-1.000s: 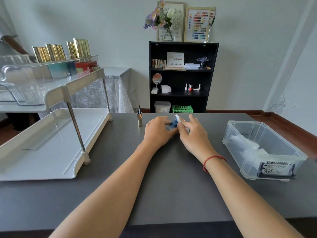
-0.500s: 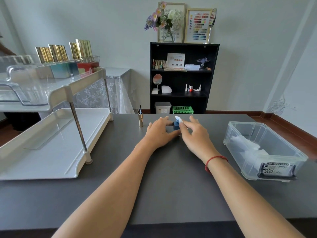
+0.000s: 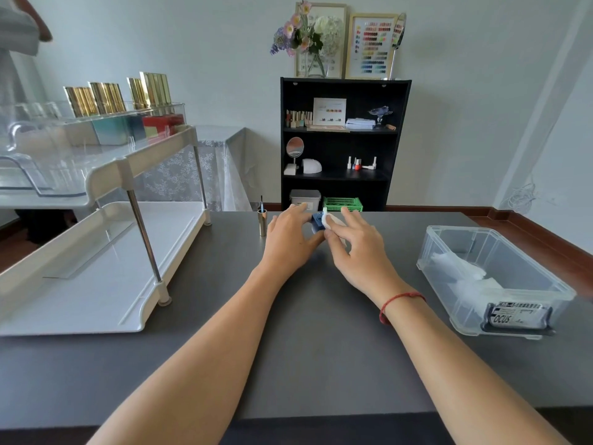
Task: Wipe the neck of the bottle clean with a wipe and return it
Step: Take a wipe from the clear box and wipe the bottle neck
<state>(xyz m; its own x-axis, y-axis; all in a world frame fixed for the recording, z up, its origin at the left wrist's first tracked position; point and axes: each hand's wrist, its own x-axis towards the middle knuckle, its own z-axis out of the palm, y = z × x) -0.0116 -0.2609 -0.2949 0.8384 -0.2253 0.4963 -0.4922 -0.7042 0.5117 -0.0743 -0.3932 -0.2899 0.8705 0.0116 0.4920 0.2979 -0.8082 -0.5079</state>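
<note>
Pinching wipe (image 3: 328, 221) at bottle (image 3: 317, 220) on grey table (image 3: 321, 332); bookshelf (image 3: 403, 139) behind.

Bottle (image 3: 317, 221) between left hand (image 3: 288, 240) and right hand (image 3: 361, 250); rack (image 3: 96, 284) left, bin (image 3: 465, 313) right.

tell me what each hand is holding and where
Left hand grips the blue bottle by its body; right hand pinches the white wipe at its neck.

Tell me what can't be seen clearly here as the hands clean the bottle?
Head view only.
Bottle: mostly hidden by the left hand and right hand; neck covered by the wipe.
Label on the plastic box: small print unreadable.
Person, top left: cut off by the edge.
</note>
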